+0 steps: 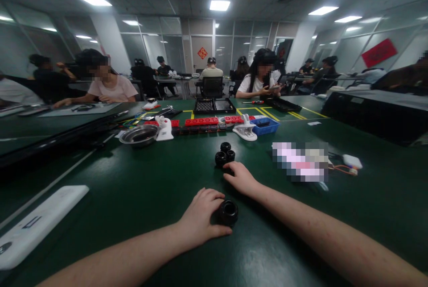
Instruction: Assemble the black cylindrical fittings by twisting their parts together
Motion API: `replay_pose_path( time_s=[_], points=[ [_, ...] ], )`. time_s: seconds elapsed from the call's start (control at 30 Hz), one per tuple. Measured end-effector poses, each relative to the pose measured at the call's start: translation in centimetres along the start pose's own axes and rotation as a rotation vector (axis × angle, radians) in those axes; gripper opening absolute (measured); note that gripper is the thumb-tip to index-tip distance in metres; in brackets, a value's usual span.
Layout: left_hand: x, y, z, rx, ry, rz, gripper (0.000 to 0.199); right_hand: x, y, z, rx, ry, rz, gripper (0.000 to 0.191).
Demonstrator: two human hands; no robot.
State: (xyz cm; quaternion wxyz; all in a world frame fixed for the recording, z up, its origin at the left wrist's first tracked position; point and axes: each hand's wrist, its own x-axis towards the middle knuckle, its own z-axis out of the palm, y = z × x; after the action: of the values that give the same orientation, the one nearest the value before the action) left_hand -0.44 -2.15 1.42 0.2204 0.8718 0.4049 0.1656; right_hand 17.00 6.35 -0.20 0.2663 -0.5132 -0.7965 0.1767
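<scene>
A black ring-shaped part with a round hole rests on the green table, near the centre front. My left hand curves round its left side, fingers behind it and thumb in front. Farther back, several similar black round parts sit clustered together. My right hand is at the near edge of that cluster, its fingers bent toward the parts. Whether its fingertips touch them or pinch anything cannot be made out.
Behind the cluster are a metal bowl, white clamps, red power strips and a blue bin. A white device lies at left, a blurred packet at right. Other people sit across the table.
</scene>
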Motion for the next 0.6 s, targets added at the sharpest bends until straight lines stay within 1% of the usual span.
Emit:
replay_pose_path(
  time_s=[0.13,0.23,0.3,0.4,0.47,0.53,0.6],
  points=[
    [0.0,0.0,-0.1,-0.002,-0.002,-0.002,0.05,0.9,-0.2,0.4,-0.031,-0.003,-0.009,0.029],
    [0.0,0.0,-0.1,-0.008,-0.003,-0.001,0.051,0.6,-0.5,0.2,-0.054,-0.001,-0.022,0.018],
    [-0.1,0.0,-0.2,-0.012,-0.002,0.005,0.051,0.2,-0.5,-0.2,-0.078,0.034,-0.005,0.014],
    [-0.1,-0.2,-0.1,-0.011,0.006,0.016,0.05,-0.1,0.1,-0.8,-0.134,0.142,0.093,0.027],
    [0.0,-0.3,0.0,-0.009,0.011,0.022,0.05,0.0,0.7,-1.1,-0.176,0.182,0.175,0.036],
    [0.1,-0.4,0.1,-0.005,0.014,0.023,0.05,0.3,1.2,-1.1,-0.213,0.168,0.236,0.041],
    [0.1,-0.5,0.1,-0.003,0.011,0.023,0.05,0.6,1.6,-0.8,-0.244,0.115,0.268,0.04]
  ],
)
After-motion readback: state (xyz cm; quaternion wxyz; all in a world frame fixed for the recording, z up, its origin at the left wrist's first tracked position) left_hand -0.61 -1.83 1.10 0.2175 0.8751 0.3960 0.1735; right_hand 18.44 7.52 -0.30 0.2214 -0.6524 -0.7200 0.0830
